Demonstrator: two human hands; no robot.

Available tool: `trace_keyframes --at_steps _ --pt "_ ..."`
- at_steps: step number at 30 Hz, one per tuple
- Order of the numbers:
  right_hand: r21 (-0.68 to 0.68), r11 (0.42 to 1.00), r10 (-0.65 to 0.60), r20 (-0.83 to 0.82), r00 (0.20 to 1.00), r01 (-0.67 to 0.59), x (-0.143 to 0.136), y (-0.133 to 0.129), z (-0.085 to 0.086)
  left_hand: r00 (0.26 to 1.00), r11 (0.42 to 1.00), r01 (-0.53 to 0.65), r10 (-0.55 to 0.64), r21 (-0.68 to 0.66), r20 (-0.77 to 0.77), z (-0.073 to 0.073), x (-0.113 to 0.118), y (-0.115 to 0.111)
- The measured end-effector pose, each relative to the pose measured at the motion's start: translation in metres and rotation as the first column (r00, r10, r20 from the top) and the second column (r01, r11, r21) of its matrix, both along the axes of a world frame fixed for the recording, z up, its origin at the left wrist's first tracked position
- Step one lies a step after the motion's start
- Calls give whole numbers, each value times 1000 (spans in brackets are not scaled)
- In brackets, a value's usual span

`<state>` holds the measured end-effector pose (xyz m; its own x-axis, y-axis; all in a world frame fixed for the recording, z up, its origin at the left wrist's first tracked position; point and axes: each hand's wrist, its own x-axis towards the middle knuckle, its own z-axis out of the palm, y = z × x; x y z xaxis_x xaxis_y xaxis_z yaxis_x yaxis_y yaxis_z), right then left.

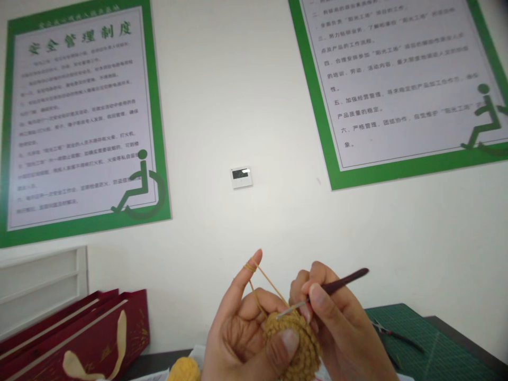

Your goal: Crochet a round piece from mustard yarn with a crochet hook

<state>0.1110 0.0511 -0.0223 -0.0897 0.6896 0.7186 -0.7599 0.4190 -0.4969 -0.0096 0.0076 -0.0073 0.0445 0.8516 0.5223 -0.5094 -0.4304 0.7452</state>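
My left hand pinches a round mustard-yellow crocheted piece between its thumb and fingers, at the bottom centre. Its index finger points up, with yellow yarn wound round it and running down to the piece. In my right hand is a crochet hook with a dark handle, held between thumb and fingers. The hook's metal tip lies at the upper edge of the piece, where the yarn meets it. Part of the piece is hidden behind my left thumb.
A yellow yarn ball lies left of my hands. Dark red paper bags stand at the lower left. On the right, pliers rest on a green cutting mat. Behind, the white wall bears two green-framed posters and a small white panel.
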Motion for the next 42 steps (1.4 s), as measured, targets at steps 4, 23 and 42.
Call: trace_keyframes --at_steps 4,23,42 --pt "475 603 -683 -108 723 641 9 5 -4 993 993 -117 117 16 -17 0 4 -3" --pt "-137 964 228 -26 973 -230 3 -5 4 989 990 138 -137 14 -50 2 -8 6" --pt "121 983 -134 -18 991 135 10 -2 0 991 997 83 -83 -5 -109 5 -8 1"
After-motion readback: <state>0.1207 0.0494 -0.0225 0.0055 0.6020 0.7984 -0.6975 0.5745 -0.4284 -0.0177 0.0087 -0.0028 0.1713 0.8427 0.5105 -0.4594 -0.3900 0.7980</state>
